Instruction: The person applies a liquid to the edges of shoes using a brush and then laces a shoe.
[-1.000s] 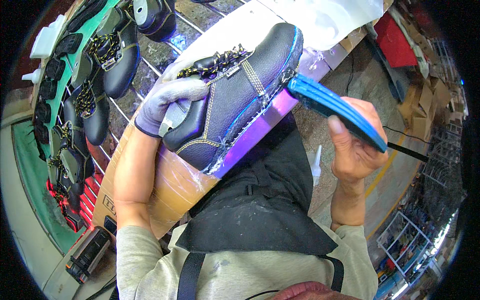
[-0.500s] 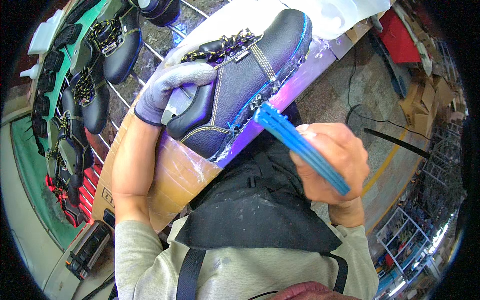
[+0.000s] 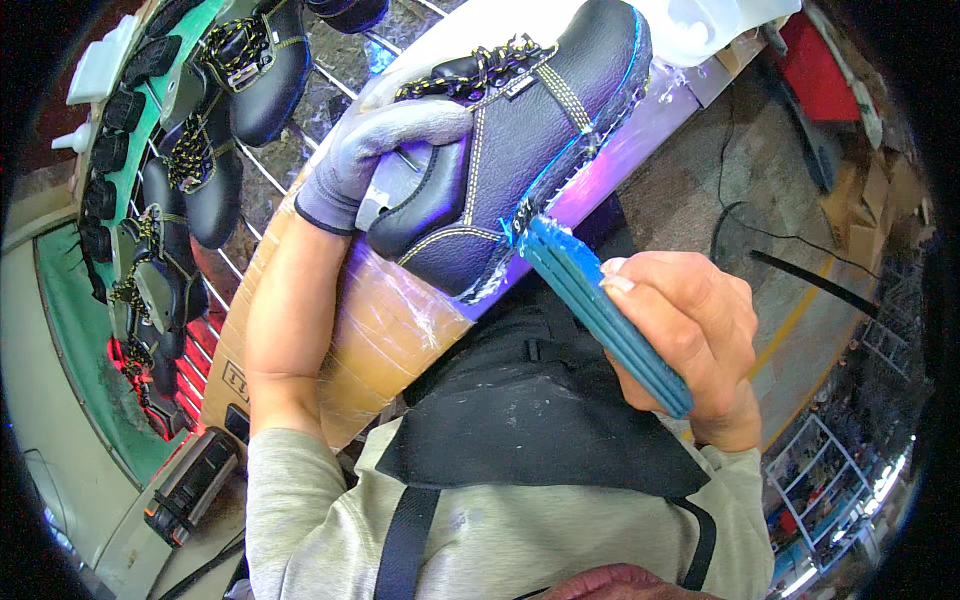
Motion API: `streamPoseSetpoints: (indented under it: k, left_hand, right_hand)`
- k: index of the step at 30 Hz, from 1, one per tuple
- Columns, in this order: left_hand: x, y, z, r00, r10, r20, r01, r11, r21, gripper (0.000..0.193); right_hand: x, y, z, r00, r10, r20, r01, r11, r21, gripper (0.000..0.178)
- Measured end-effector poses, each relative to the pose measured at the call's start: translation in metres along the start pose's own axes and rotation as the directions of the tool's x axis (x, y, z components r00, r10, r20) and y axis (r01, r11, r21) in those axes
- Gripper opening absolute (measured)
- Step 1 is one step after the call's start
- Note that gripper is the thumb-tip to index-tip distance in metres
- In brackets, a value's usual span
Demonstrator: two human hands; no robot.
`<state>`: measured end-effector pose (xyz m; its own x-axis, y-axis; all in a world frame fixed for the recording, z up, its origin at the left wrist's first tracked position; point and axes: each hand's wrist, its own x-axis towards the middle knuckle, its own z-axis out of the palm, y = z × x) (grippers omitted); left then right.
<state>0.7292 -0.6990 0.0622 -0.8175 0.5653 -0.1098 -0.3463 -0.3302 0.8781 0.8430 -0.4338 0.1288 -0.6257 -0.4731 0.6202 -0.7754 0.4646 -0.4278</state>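
Note:
A black leather work shoe upper (image 3: pixel 535 125), with yellow stitching and black-and-yellow laces, lies on its side across the work surface. My left hand (image 3: pixel 395 140) wears a grey glove and is closed around the heel opening, over a pale grey last (image 3: pixel 392 185) inside it. My bare right hand (image 3: pixel 695 335) is wrapped round a blue, ridged brush (image 3: pixel 605 320). The brush's tip meets the rough lower edge of the shoe near the heel. A blue line runs along that edge.
More black shoes (image 3: pixel 200 190) stand along a metal-barred rack (image 3: pixel 325 75) at the left, above a red glow. A translucent white container (image 3: pixel 695 30) is at the far right of the cardboard-covered surface (image 3: pixel 375 335). Cardboard boxes (image 3: pixel 870 215) and a cable (image 3: pixel 725 210) lie on the floor at right.
The brush's tip stays at the shoe's lower edge near the heel while its handle has turned slightly. The whole scene has shifted a little to the right in view.

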Motion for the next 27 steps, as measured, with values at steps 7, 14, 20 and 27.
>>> streamPoseSetpoints:
  k: [7, 14, 20, 27]
  left_hand:
    - [0.004, -0.001, 0.008, 0.999, -0.009, -0.032, 0.007, 0.998, -0.067, 0.050]
    - [0.007, 0.009, 0.018, 0.990, -0.139, -0.005, 0.119, 0.862, -0.492, 0.047]
    - [0.010, 0.008, 0.012, 0.951, 0.044, 0.305, 0.205, 0.650, -0.732, 0.049]
    - [0.002, 0.024, 0.033, 0.989, -0.147, -0.022, 0.111, 0.826, -0.552, 0.038]
  right_hand:
    - [0.012, 0.000, -0.014, 0.985, -0.105, 0.138, 0.092, 0.991, 0.097, 0.031]
    - [-0.011, 0.030, -0.012, 0.806, 0.572, -0.151, -0.258, 0.570, 0.780, 0.022]
    - [-0.038, 0.018, 0.016, 0.782, 0.585, -0.215, -0.180, 0.542, 0.821, 0.019]
    - [-0.010, 0.024, -0.039, 0.866, 0.463, -0.187, -0.263, 0.741, 0.617, 0.016]
